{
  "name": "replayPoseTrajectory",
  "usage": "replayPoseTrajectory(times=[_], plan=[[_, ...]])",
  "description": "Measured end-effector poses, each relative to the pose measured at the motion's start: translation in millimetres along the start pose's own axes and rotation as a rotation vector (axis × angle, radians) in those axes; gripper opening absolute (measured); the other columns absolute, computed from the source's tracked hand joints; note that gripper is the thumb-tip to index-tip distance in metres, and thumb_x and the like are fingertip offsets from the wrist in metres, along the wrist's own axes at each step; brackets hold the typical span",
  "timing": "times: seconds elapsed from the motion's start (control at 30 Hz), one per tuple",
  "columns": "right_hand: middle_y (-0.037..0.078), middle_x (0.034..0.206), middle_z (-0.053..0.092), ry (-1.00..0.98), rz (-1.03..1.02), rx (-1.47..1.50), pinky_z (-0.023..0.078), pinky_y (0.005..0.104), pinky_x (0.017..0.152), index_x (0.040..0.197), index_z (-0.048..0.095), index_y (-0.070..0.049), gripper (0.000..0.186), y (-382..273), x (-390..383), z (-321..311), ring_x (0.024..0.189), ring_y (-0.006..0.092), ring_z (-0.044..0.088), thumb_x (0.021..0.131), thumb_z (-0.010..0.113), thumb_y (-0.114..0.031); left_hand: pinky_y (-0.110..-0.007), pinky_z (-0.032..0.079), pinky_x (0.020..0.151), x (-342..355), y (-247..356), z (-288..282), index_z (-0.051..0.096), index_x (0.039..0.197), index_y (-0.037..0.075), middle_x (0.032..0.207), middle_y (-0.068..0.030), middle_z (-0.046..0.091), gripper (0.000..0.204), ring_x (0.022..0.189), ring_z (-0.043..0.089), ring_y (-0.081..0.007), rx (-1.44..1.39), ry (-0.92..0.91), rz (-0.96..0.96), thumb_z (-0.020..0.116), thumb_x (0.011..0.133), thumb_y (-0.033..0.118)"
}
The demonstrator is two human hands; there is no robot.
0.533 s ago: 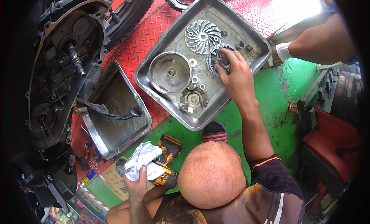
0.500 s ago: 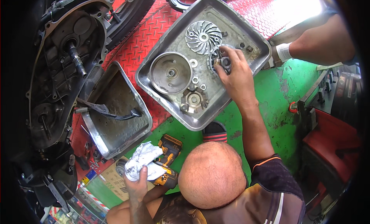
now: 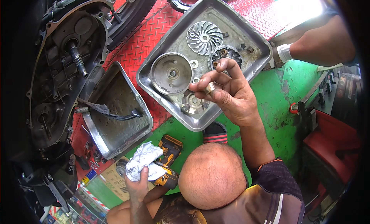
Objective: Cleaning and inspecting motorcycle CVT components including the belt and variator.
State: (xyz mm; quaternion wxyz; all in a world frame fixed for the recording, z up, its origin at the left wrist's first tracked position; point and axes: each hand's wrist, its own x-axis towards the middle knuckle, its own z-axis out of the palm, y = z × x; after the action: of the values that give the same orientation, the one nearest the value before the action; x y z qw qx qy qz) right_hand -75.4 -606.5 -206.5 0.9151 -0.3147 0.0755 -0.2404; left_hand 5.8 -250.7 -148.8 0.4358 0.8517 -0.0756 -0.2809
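My right hand (image 3: 231, 93) is raised over the metal tray (image 3: 254, 35), holding a small brass-coloured metal roller (image 3: 210, 88) between thumb and fingers. Behind it in the tray lies a round variator housing (image 3: 233, 54) with brown rollers in it, partly hidden by the fingers. A finned pulley disc (image 3: 204, 38), a bowl-shaped clutch drum (image 3: 163, 71), a star-shaped metal plate (image 3: 194, 101) and a washer (image 3: 195, 64) lie around it. At lower left my left hand (image 3: 137, 185) grips a crumpled white rag (image 3: 144, 160) beside a yellow and black cordless power tool (image 3: 169, 177).
An opened engine case (image 3: 50, 81) with a splined shaft stands at left, next to a second metal tray (image 3: 115, 143). A bare head (image 3: 212, 175) is at lower middle. Another person's leg (image 3: 320, 40) enters at upper right. A striped sandal (image 3: 214, 133) is below the tray.
My right hand has lifted off the variator housing and moved down and left, now with the small roller in its fingers. The housing shows more plainly. The left hand holds the rag as before.
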Motion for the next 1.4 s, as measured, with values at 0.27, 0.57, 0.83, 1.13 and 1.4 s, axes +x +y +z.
replayPoseTrajectory(times=[0.27, 0.57, 0.83, 1.13, 1.4], plan=[[0.014, 0.114, 0.064, -0.081, -0.124, -0.012, 0.053, 0.0316, 0.086, 0.118, 0.046, -0.01, 0.04, 5, 1, -10, 0.103, 0.0201, 0.063, 0.087, 0.072, -0.008, -0.031, 0.048, 0.089, 1, 1, 1, 0.057, 0.118, -0.008, 0.11, -0.0119, 0.066, 0.031, 0.101, 0.062, -0.0175, 0.018, -0.028, 0.008, 0.063, 0.09, 0.003], [0.012, 0.113, 0.058, -0.083, -0.184, -0.001, 0.055, 0.0392, 0.092, 0.115, 0.049, -0.007, 0.042, 1, 2, -4, 0.105, 0.0247, 0.063, 0.083, 0.071, 0.006, -0.029, 0.048, 0.087, 2, -3, 0, 0.055, 0.12, -0.005, 0.108, -0.0081, 0.064, 0.031, 0.098, 0.061, -0.0144, 0.038, -0.038, 0.02, 0.064, 0.092, 0.005], [0.01, 0.111, 0.055, -0.024, -0.323, -0.213, 0.055, 0.0354, 0.09, 0.116, 0.049, -0.004, 0.045, 1, -2, 1, 0.105, 0.023, 0.062, 0.08, 0.068, 0.015, -0.029, 0.048, 0.089, 2, -2, 0, 0.054, 0.121, -0.005, 0.11, -0.0084, 0.064, 0.032, 0.099, 0.061, -0.0149, 0.06, -0.034, 0.0, 0.063, 0.092, 0.005], [0.005, 0.088, 0.067, 0.371, -0.143, -1.507, 0.051, 0.031, 0.073, 0.099, 0.064, -0.006, 0.021, -36, 8, -47, 0.087, 0.0178, 0.065, 0.08, 0.073, -0.004, -0.031, 0.05, 0.086, 5, 3, 6, 0.06, 0.115, -0.007, 0.106, -0.0121, 0.068, 0.029, 0.097, 0.065, -0.0175, 0.047, 0.018, 0.026, 0.065, 0.089, 0.004], [0.007, 0.089, 0.066, 0.304, -0.13, -1.496, 0.051, 0.0327, 0.071, 0.101, 0.064, -0.005, 0.015, -17, 3, -36, 0.08, 0.021, 0.064, 0.089, 0.068, -0.013, -0.032, 0.05, 0.087, 24, 22, 24, 0.059, 0.117, -0.008, 0.108, -0.0123, 0.067, 0.031, 0.097, 0.063, -0.0178, -0.008, 0.086, 0.131, 0.067, 0.088, 0.003]])
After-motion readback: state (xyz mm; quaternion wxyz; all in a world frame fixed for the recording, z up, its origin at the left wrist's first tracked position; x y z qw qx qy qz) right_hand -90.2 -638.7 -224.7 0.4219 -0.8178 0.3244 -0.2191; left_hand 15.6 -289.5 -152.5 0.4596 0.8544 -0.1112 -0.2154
